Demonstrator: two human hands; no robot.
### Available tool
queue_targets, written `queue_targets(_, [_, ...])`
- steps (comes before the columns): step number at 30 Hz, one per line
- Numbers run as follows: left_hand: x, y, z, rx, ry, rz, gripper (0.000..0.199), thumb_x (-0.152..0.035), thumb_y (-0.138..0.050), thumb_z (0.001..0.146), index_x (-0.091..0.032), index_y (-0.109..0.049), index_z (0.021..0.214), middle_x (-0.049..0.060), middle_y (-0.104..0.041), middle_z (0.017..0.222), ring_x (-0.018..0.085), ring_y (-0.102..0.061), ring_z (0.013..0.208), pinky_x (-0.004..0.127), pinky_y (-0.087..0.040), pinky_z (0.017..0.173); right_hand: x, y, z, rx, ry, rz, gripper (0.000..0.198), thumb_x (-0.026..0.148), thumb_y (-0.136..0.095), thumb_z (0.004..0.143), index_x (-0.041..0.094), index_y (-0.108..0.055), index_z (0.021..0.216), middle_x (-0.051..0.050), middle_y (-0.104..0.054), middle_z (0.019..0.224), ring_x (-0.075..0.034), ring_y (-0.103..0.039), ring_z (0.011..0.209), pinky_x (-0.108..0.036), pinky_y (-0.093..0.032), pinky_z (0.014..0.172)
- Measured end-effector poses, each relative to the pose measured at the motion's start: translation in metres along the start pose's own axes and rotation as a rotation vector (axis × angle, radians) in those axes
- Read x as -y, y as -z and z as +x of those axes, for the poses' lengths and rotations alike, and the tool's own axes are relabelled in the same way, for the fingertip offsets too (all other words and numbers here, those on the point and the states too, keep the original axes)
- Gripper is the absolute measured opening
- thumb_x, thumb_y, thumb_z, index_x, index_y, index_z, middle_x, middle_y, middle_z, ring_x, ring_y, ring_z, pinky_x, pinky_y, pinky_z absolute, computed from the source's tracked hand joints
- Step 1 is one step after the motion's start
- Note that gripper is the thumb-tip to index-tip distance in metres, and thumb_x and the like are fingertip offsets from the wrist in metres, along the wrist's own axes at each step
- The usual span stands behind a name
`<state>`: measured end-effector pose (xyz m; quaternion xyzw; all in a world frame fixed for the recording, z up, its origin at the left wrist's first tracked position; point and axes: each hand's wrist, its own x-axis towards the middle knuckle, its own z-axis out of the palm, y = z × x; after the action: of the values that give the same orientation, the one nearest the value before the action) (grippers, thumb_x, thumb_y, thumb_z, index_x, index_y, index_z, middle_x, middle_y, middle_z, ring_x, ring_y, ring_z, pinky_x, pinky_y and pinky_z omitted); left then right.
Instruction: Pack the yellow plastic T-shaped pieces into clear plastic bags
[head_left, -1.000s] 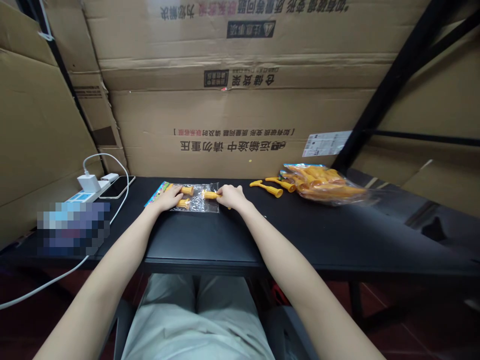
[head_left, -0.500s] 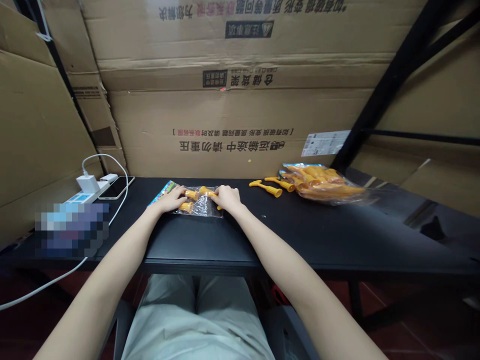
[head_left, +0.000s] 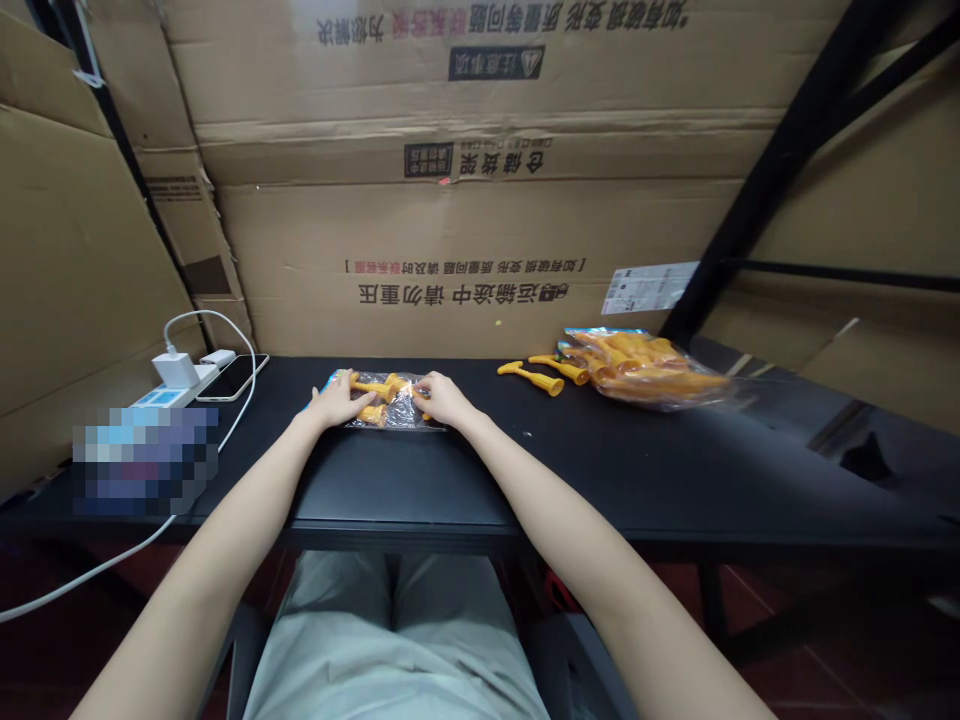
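A clear plastic bag [head_left: 409, 421] with a bright printed top strip lies flat on the black table in front of me. Inside it are orange plastic pieces [head_left: 373, 414], each with a flared, cup-like end. My left hand [head_left: 334, 403] grips the bag's left, printed end, thumb stretched toward the pieces. At the right end, my right hand [head_left: 444, 400] has its fingers curled down on the plastic, close to an orange part. Its fingertips are partly hidden.
Two loose orange pieces, one a hooked piece [head_left: 536, 380], lie right of my hands. Beyond them sits a fuller bag of orange pieces [head_left: 645, 368]. At left are a phone [head_left: 234, 377], a charger [head_left: 175, 370] and a white cable. A cardboard wall [head_left: 480, 220] stands behind.
My right hand has shifted slightly left, and an orange piece in the bag has slid left toward my left hand. The left hand's fingers have drawn back a little.
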<state>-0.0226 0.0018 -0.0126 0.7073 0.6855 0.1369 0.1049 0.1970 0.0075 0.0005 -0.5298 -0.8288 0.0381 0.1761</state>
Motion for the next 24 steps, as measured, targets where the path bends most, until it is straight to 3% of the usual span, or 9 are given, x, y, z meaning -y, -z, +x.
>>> queue_targets(2, [0.001,0.0,0.001,-0.005,-0.007,-0.005,0.084,-0.069,-0.033,0.079,-0.021,-0.017,0.145,0.015,-0.024,0.151,0.034,-0.024,0.137,0.064,-0.014,0.105,0.001,0.004,-0.001,-0.046,-0.035,-0.023,0.022,0.023,-0.054,0.085,0.016,-0.068,0.101,-0.011,-0.061,0.113,-0.019,-0.056,0.107,-0.024,-0.04,0.087])
queue_targets(4, [0.001,-0.001,0.001,-0.005,-0.001,-0.005,0.084,-0.07,-0.033,0.078,-0.021,-0.017,0.145,0.015,-0.024,0.151,0.034,-0.024,0.137,0.063,-0.016,0.105,0.004,0.01,-0.003,-0.068,-0.16,-0.078,0.024,0.025,-0.049,0.087,0.015,-0.068,0.099,-0.014,-0.063,0.107,-0.022,-0.059,0.103,-0.028,-0.043,0.084])
queue_targets(7, [0.001,-0.001,0.001,-0.008,-0.002,-0.002,0.084,-0.07,-0.033,0.079,-0.02,-0.017,0.144,0.016,-0.025,0.15,0.034,-0.025,0.137,0.063,-0.018,0.105,0.008,0.02,-0.007,0.015,-0.315,-0.128,0.028,0.029,-0.05,0.087,0.012,-0.067,0.101,-0.018,-0.066,0.102,-0.026,-0.063,0.095,-0.03,-0.045,0.076])
queue_targets(10, [0.001,-0.001,0.001,-0.012,-0.016,-0.016,0.082,-0.067,-0.034,0.079,-0.019,-0.019,0.144,0.017,-0.026,0.15,0.034,-0.026,0.136,0.063,-0.019,0.104,0.011,0.023,-0.009,0.107,-0.312,-0.118,0.028,0.032,-0.053,0.085,0.012,-0.067,0.1,-0.019,-0.067,0.103,-0.026,-0.063,0.094,-0.029,-0.045,0.073])
queue_targets(14, [0.002,-0.001,0.001,-0.004,-0.031,-0.043,0.082,-0.067,-0.035,0.079,-0.019,-0.019,0.143,0.016,-0.026,0.15,0.034,-0.026,0.137,0.063,-0.019,0.104,0.01,0.016,-0.007,0.079,-0.288,-0.04,0.027,0.03,-0.052,0.084,0.016,-0.068,0.1,-0.014,-0.068,0.104,-0.024,-0.063,0.096,-0.028,-0.045,0.074])
queue_targets(19, [0.002,-0.001,0.001,-0.003,-0.017,-0.045,0.082,-0.067,-0.035,0.079,-0.019,-0.019,0.144,0.016,-0.025,0.15,0.034,-0.026,0.137,0.064,-0.018,0.104,0.005,0.003,-0.002,-0.036,-0.277,0.191,0.026,0.026,-0.055,0.08,0.019,-0.069,0.101,-0.01,-0.07,0.1,-0.023,-0.064,0.097,-0.027,-0.046,0.079])
queue_targets(24, [0.004,-0.003,0.004,-0.034,-0.009,-0.039,0.081,-0.067,-0.033,0.08,-0.02,-0.019,0.144,0.016,-0.025,0.15,0.034,-0.027,0.136,0.061,-0.021,0.105,0.002,-0.008,0.003,-0.043,-0.397,0.657,0.015,0.015,-0.057,0.078,0.015,-0.066,0.089,-0.002,-0.064,0.06,-0.014,-0.063,0.055,-0.024,-0.05,0.056])
